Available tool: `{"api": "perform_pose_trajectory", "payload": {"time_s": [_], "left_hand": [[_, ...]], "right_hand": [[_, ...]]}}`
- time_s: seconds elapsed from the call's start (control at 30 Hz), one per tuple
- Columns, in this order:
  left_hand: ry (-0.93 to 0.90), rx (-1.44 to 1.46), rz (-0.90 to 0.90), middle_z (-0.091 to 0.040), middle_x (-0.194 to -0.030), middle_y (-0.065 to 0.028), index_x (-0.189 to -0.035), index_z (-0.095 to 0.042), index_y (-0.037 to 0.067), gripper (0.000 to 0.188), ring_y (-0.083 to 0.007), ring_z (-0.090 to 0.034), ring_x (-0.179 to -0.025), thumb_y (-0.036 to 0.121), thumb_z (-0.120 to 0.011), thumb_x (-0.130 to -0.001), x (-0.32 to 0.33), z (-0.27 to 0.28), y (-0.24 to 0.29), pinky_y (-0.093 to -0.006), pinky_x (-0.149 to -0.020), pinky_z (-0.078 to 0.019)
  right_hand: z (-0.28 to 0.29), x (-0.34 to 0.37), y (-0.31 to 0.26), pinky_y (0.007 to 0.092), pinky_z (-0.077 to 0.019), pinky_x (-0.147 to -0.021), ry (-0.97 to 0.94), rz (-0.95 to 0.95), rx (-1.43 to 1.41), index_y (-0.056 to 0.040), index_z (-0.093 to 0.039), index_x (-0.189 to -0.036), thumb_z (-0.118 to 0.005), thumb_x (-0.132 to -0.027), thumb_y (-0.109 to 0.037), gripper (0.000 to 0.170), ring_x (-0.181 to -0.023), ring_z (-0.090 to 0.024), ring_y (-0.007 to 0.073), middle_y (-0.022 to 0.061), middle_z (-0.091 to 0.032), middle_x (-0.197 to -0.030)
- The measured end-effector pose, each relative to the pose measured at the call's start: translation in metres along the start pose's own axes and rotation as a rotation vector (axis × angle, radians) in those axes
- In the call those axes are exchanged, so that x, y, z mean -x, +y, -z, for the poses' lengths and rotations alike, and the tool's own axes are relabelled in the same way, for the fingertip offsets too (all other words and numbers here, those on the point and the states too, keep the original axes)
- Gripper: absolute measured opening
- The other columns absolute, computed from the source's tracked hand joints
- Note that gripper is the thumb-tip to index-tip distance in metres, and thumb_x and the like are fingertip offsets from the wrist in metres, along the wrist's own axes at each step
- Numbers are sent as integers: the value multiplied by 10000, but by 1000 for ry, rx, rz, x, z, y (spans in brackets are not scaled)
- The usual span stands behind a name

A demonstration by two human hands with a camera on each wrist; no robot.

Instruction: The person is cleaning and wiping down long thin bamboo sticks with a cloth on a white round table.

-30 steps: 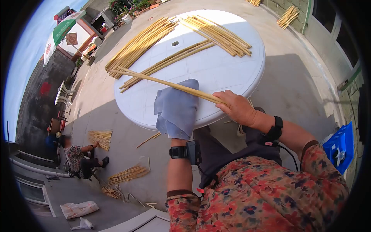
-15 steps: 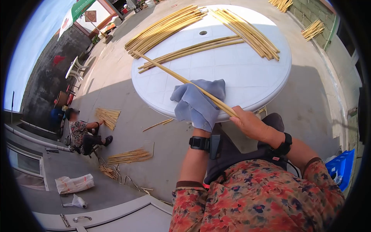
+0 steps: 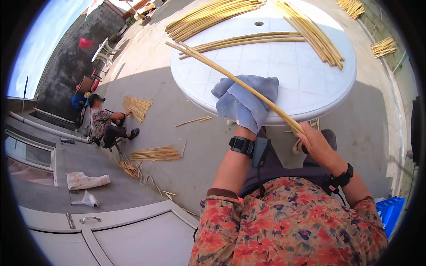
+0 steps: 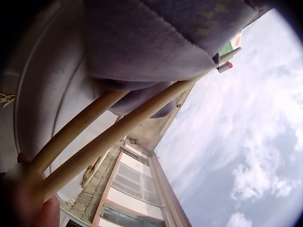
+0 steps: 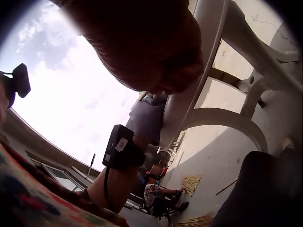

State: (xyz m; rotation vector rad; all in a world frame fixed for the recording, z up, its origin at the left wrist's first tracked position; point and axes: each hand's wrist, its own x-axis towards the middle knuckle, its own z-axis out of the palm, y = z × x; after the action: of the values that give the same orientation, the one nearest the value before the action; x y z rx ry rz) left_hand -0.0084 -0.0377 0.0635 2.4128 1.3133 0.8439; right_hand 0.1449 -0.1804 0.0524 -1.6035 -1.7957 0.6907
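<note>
In the head view my right hand (image 3: 317, 144) grips the near ends of two long, pale yellow sticks (image 3: 222, 69), just off the table's front edge. They slant away to the upper left over the white table. A grey-blue cloth (image 3: 244, 99) covers my left hand, and only the wrist (image 3: 244, 133) shows below it. Seen from the left wrist, both sticks (image 4: 118, 130) run against the cloth (image 4: 156, 42), one passing behind its fold. Rounded, cloth-covered bulges lie beneath them; the left fingers themselves are hidden.
The round white table (image 3: 306, 99) carries sorted stick bundles (image 3: 213, 20) along its far side and a few sticks (image 3: 248, 42) nearer. Another person (image 3: 106, 122) sits at the left by sticks (image 3: 138, 107) on the ground. A blue crate (image 3: 390, 215) stands at the right.
The right hand has drawn back toward the body, and the sticks now slant more steeply across the cloth. The cloth has bunched and turned over the left hand. The head view has shifted.
</note>
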Motion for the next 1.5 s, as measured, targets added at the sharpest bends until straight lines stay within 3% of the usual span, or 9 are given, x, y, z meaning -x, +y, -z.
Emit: {"api": "perform_pose_trajectory", "payload": {"time_s": [0.4,0.47,0.6,0.67,0.8,0.93,1.07,1.3,1.5], "left_hand": [[-197,-186,70,-560,-908,-56,-961,-530,33,226,-144,-523,-818,184,-375,-897,-9,-29,-20,-252,-688,-428],[-4,170,165,-561,-887,-52,-950,-540,55,222,-136,-527,-807,210,-392,-894,-8,-56,-44,-245,-670,-430],[140,75,68,-563,-852,-51,-943,-551,76,212,-139,-529,-802,227,-418,-878,-34,-55,-49,-243,-677,-431],[-324,-871,18,-554,-850,-60,-948,-550,90,193,-169,-534,-811,209,-428,-858,-52,11,14,-255,-688,-433],[86,-369,47,-558,-863,-73,-951,-554,83,199,-186,-537,-820,202,-427,-855,-63,4,-17,-269,-697,-435],[210,-164,42,-562,-876,-86,-953,-557,76,204,-203,-540,-829,195,-426,-852,-60,-16,-50,-282,-706,-436],[147,-64,-29,-566,-889,-98,-955,-561,69,210,-220,-544,-837,188,-425,-848,-30,-45,-42,-295,-715,-437],[-84,-28,-189,-574,-912,-120,-959,-567,58,220,-251,-549,-852,176,-423,-842,-41,-42,-12,-319,-730,-440],[-37,-51,-256,-580,-932,-139,-962,-573,47,229,-277,-554,-865,166,-422,-837,-59,-34,-11,-339,-743,-442]], "right_hand": [[31,139,81,371,-421,-619,40,-89,135,-26,-467,-1008,-457,-847,-154,207,-692,-522,340,164,-527,-773],[35,166,95,371,-418,-625,25,-142,153,-24,-475,-998,-455,-841,-144,198,-699,-519,337,163,-525,-780],[42,201,108,365,-410,-612,16,-276,167,-24,-494,-963,-441,-834,-120,169,-677,-506,319,154,-512,-764],[46,210,112,362,-406,-603,43,-290,174,-25,-497,-953,-437,-833,-117,163,-667,-501,314,151,-506,-754],[59,243,138,346,-397,-579,95,-279,274,-32,-492,-953,-421,-844,-130,162,-640,-490,293,136,-486,-718],[62,271,152,327,-395,-575,165,-367,277,-43,-486,-965,-406,-866,-160,173,-632,-489,255,110,-481,-703],[45,221,116,279,-387,-573,350,-340,103,-32,-484,-964,-385,-892,-194,203,-616,-464,164,57,-462,-676],[33,90,55,230,-364,-529,252,-261,-187,-24,-490,-960,-385,-911,-203,213,-571,-416,94,16,-463,-650],[26,18,31,149,-275,-450,163,-202,-466,-41,-498,-987,-376,-925,-206,214,-507,-332,12,-31,-442,-661]]}}
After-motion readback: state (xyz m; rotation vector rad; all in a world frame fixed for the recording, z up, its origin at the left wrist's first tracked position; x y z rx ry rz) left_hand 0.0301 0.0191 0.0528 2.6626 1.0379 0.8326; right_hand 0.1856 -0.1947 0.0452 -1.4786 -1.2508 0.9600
